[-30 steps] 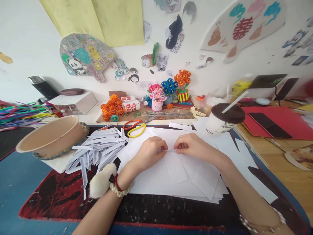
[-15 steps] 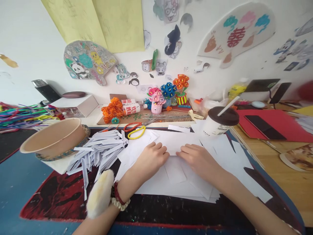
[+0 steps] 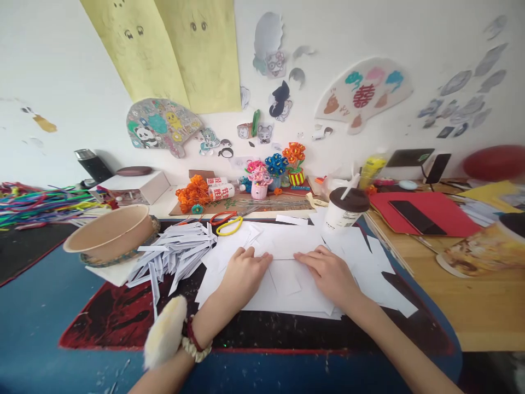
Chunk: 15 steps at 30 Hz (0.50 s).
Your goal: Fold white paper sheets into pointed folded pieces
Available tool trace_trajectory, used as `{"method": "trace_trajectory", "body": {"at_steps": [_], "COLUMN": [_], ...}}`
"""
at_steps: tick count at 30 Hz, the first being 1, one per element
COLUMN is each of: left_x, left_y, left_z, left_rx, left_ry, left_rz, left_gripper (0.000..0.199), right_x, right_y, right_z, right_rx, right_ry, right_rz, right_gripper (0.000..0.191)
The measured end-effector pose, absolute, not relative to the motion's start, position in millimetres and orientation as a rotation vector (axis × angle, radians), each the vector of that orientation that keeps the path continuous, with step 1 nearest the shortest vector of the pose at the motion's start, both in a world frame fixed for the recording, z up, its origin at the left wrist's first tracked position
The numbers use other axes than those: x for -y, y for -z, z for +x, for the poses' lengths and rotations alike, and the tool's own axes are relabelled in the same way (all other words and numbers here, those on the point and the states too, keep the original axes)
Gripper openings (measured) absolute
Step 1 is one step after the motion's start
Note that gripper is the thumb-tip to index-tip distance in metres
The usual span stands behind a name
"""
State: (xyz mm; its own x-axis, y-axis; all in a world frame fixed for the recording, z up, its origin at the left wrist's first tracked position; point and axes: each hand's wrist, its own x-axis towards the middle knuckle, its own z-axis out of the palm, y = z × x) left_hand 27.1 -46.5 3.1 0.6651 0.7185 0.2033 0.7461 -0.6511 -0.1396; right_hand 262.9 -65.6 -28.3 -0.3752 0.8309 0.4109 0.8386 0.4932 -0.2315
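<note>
A white paper piece (image 3: 289, 241) lies across a stack of white sheets (image 3: 270, 301), its near edge running between both hands. My left hand (image 3: 248, 272), with scrunchies and a fluffy band at the wrist, has curled fingers on the left end of that edge. At its right end, my right hand (image 3: 328, 273) presses with fingers curled and the index finger pointing inward. Both hold the paper down against the stack. Left of the sheets is a heap of folded paper strips (image 3: 176, 249). Scissors with red and yellow handles (image 3: 229, 225) lie behind the stack.
A tan bowl (image 3: 109, 235) stands at the left, near colourful pipe cleaners (image 3: 45, 202). A lidded cup with a straw (image 3: 346, 210) is behind the right hand. Farther right lie a red folder (image 3: 385, 216) and a phone (image 3: 416, 217). Handmade flowers (image 3: 259, 180) stand along the wall.
The camera view has tilted up and shifted right. Both hands remain at the paper's near edge, and their fingers have slid slightly, with the index fingers now stretched further along it.
</note>
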Motion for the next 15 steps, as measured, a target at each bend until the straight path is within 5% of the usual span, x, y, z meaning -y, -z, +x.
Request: {"method": "trace_trajectory", "body": {"at_steps": [2, 15], "left_x": [42.2, 20.6], "left_y": [-2.7, -13.8], "left_z": [31.7, 43.0], "left_rx": [1.225, 0.939], "left_ry": [0.230, 0.230], "left_rz": [-2.657, -2.740], "left_gripper": [0.009, 0.016], "right_x": [68.3, 36.0], "right_y": [27.8, 3.9], "right_z": [261.8, 245.5], "right_rx": [2.265, 2.260], "right_ry": [0.026, -0.173], "right_rz": [-1.350, -1.238], "right_gripper": [0.046, 0.013]}}
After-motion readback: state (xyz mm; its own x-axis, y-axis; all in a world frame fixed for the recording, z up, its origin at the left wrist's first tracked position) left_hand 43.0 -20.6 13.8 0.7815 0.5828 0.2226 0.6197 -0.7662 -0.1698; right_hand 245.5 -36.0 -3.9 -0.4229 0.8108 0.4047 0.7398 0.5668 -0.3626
